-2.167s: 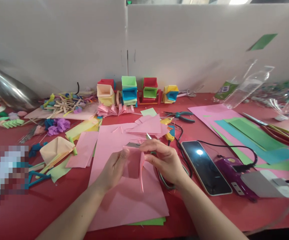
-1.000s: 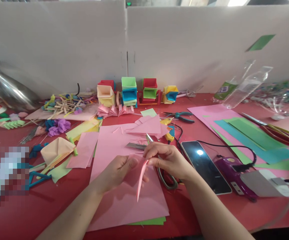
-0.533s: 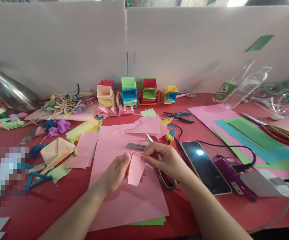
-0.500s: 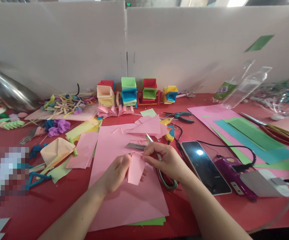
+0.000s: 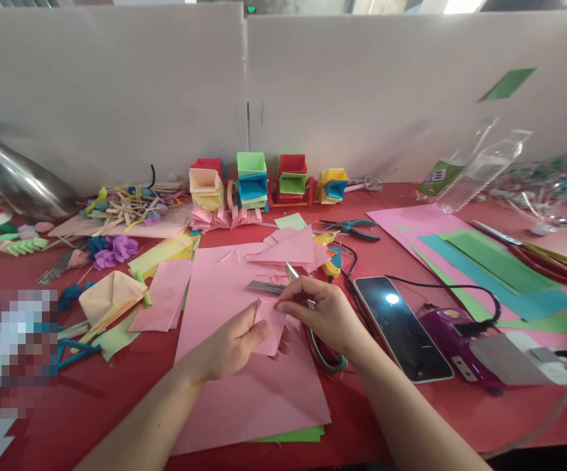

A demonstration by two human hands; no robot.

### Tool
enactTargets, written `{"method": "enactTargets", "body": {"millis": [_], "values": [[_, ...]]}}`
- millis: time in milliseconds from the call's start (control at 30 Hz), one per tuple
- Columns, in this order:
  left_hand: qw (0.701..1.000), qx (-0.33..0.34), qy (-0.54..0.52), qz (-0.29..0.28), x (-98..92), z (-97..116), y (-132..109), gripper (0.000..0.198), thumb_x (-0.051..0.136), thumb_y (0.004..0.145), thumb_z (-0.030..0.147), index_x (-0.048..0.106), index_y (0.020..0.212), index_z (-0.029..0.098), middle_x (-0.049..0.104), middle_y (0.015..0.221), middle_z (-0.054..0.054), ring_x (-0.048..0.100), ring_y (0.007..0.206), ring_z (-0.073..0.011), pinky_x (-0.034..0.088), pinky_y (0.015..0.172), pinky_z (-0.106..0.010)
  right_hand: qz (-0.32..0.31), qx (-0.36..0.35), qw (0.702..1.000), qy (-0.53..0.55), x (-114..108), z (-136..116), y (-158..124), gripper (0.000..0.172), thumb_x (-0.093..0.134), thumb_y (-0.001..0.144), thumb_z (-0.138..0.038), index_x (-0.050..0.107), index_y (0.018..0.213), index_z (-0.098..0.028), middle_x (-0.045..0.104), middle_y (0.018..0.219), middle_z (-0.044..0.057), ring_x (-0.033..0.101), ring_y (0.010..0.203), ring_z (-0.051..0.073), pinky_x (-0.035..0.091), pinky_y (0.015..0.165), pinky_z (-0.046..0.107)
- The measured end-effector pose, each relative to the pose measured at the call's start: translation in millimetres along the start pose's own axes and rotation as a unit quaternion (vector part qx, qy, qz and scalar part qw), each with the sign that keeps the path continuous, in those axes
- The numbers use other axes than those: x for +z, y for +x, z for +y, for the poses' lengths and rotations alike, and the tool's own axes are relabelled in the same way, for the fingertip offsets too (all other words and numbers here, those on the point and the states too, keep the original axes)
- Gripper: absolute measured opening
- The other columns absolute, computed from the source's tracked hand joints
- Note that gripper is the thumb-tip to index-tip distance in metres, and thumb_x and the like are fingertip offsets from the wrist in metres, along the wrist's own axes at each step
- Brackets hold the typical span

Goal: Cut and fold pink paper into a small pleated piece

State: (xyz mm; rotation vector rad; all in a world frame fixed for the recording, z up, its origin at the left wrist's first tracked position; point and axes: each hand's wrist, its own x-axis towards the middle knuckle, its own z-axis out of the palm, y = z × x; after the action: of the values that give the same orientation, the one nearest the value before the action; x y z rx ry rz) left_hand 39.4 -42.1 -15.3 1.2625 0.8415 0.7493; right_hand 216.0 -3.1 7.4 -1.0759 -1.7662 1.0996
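Note:
Both my hands hold a small folded pink paper piece (image 5: 269,324) above a large pink sheet (image 5: 244,386) on the red table. My left hand (image 5: 231,345) cups it from below with thumb on top, fingers closed on it. My right hand (image 5: 323,313) pinches its upper edge with thumb and forefinger. Scissors (image 5: 312,327) lie on the sheet under my right hand, blades pointing away, grey-green handles near my wrist.
Coloured paper boxes (image 5: 254,178) line the white back wall. Phone (image 5: 401,327), purple glue gun (image 5: 457,343) and cables lie right. Pliers (image 5: 354,229), green and teal sheets (image 5: 503,268), red-handled scissors (image 5: 538,252) and a plastic bottle (image 5: 474,170) sit farther right. Paper scraps and sticks (image 5: 126,206) crowd the left.
The pink piece was turned edge-on, then flat again; now it lies lower and flatter between my hands, with my right fingers pinching its top edge. My hands stayed over the sheet.

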Motion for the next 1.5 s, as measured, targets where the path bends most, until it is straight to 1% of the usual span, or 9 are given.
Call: {"method": "enactTargets", "body": {"millis": [300,467,667,800,933,1167,1267,1400,1500], "values": [[0.998,0.035,0.055,-0.015,6.4,6,0,0.025,0.035,0.093,0.032,0.054,0.098,0.015,0.062,0.082,-0.006,0.058,0.08,-0.0175,0.043,0.081,-0.034,-0.015,-0.058,0.998,0.011,6,-8,-3,0.008,0.063,0.078,-0.025,0.068,0.076,-0.02,0.061,0.079,0.003,0.058,0.073,0.015,0.047,0.07,0.031],[0.994,0.065,0.084,-0.02,6.7,6,0,0.021,0.035,0.093,0.029,0.053,0.093,0.017,0.059,0.077,-0.003,0.055,0.074,-0.0155,0.044,0.078,-0.033,-0.03,-0.038,0.999,0.019,9,-10,-7,0.008,0.059,0.079,-0.021,0.062,0.072,-0.019,0.056,0.076,0.001,0.054,0.066,0.012,0.046,0.066,0.029],[0.994,0.042,0.081,-0.053,7.7,6,-1,0.03,0.036,0.092,0.034,0.056,0.083,0.014,0.061,0.079,-0.007,0.059,0.076,-0.0166,0.046,0.077,-0.032,-0.031,-0.054,0.997,0.038,7,-8,-8,0.008,0.061,0.076,-0.018,0.058,0.069,-0.017,0.054,0.072,-0.001,0.051,0.068,0.012,0.042,0.066,0.027],[0.995,0.014,0.102,-0.012,9.2,4,0,0.035,0.036,0.091,0.043,0.056,0.088,0.014,0.065,0.082,-0.008,0.061,0.069,-0.0163,0.048,0.064,-0.029,0.016,-0.016,0.997,0.079,6,-8,-5,0.013,0.06,0.077,-0.023,0.055,0.067,-0.017,0.052,0.066,-0.002,0.048,0.064,0.011,0.04,0.06,0.024],[0.992,-0.005,0.123,0.028,8.8,1,1,0.041,0.034,0.09,0.048,0.054,0.077,0.014,0.065,0.07,-0.008,0.059,0.056,-0.015,0.046,0.053,-0.026,0.034,0.045,0.989,0.135,9,-8,-4,0.017,0.063,0.075,-0.032,0.057,0.071,-0.017,0.054,0.067,-0.002,0.049,0.062,0.011,0.04,0.058,0.024],[0.992,0.03,0.116,0.025,8.2,8,1,0.038,0.038,0.089,0.045,0.056,0.075,0.014,0.067,0.077,-0.008,0.062,0.068,-0.0162,0.048,0.065,-0.028,0.011,0.086,0.978,0.189,11,-6,-5,0.022,0.066,0.073,-0.036,0.057,0.068,-0.017,0.055,0.061,-0.003,0.052,0.052,0.01,0.041,0.051,0.024],[0.986,0.057,0.148,0.054,8.6,8,1,0.037,0.039,0.09,0.043,0.058,0.074,0.015,0.067,0.075,-0.007,0.061,0.07,-0.0164,0.046,0.066,-0.027,0.012,0.08,0.978,0.19,12,-6,-6,0.021,0.067,0.073,-0.035,0.058,0.068,-0.017,0.057,0.062,-0.002,0.054,0.053,0.011,0.043,0.052,0.025],[0.989,0.056,0.101,0.092,9.8,6,1,0.037,0.035,0.091,0.041,0.057,0.076,0.015,0.067,0.071,-0.006,0.062,0.065,-0.0161,0.047,0.062,-0.027,0.004,0.094,0.969,0.229,15,-9,-7,0.024,0.066,0.072,-0.039,0.057,0.073,-0.017,0.059,0.061,-0.002,0.056,0.052,0.012,0.044,0.05,0.025],[0.988,0.065,0.098,0.103,9.6,6,1,0.036,0.036,0.091,0.04,0.057,0.079,0.015,0.065,0.07,-0.005,0.06,0.064,-0.0155,0.047,0.064,-0.028,0.031,0.087,0.969,0.227,15,-10,-8,0.025,0.067,0.072,-0.039,0.055,0.07,-0.017,0.058,0.06,-0.002,0.054,0.053,0.011,0.043,0.05,0.024]]}}
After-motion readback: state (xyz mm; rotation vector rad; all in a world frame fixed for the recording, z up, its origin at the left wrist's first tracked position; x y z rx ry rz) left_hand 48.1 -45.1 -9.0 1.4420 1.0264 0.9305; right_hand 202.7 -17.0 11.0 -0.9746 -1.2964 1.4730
